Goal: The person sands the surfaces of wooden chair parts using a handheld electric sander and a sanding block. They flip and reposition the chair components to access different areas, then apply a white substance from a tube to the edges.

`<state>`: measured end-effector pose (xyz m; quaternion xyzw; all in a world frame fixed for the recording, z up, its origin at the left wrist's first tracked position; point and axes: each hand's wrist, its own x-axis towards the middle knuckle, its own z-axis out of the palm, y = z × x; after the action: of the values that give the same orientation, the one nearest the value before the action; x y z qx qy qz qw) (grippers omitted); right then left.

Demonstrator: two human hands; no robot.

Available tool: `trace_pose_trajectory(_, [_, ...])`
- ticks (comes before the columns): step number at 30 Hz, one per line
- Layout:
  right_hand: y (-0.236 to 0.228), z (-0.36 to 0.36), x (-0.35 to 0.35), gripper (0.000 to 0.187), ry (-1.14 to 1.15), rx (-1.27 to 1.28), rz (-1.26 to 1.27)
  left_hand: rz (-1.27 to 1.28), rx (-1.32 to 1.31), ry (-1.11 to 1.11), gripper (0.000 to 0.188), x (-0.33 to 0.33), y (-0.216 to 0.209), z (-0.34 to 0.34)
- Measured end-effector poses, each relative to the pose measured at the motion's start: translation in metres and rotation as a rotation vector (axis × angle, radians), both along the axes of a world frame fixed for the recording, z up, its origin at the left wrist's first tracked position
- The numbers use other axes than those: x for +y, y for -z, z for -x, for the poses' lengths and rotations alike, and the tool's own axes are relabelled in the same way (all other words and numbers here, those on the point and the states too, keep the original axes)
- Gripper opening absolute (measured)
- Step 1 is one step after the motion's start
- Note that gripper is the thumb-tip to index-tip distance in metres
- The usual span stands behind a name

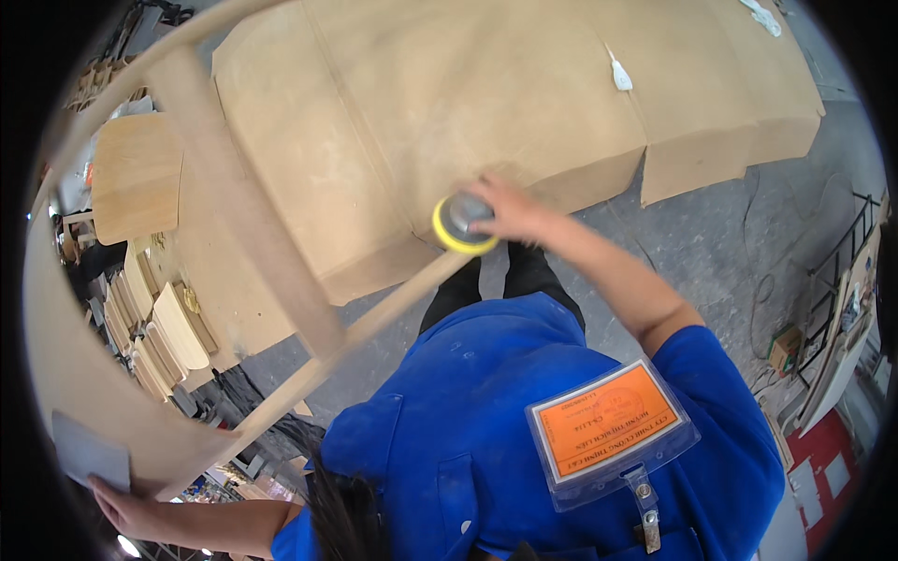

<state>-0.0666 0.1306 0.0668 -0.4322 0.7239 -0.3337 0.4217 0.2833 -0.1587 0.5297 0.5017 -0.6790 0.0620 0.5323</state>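
A pale wooden chair frame (pixel 245 201) stands up at the left, its long rail (pixel 374 318) slanting toward my body. My right hand (pixel 513 213), a little blurred, grips a round sanding pad (pixel 465 222) with a grey top and yellow rim. The pad rests at the far end of that rail. At the lower left, my left hand (pixel 126 510) is beside the frame's broad curved panel (pixel 103 355). Its fingers close on the edge of a grey sheet (pixel 92 455), perhaps sandpaper, lying against the panel. Part of this hand is hidden.
Brown cardboard (pixel 486 84) covers a low surface ahead. On it lie a white pointed tool (pixel 620 75) and a white object (pixel 762 17). Curved wooden pieces (pixel 178 327) are stacked at the left. A black metal rack (pixel 828 290) stands right, with cables on the grey floor (pixel 692 243).
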Motion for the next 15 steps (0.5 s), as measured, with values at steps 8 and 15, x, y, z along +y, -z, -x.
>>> trace_pose_trajectory(8, [-0.079, 0.05, 0.111, 0.069, 0.644, 0.251, 0.196, -0.179, -0.405, -0.054, 0.051, -0.053, -0.012, 0.025])
trace_pose_trajectory(15, [-0.048, 0.099, 0.08, 0.07, 0.625, 0.42, -0.214, -0.554, -0.469, 0.35, 0.036, -0.228, 0.062, 0.0])
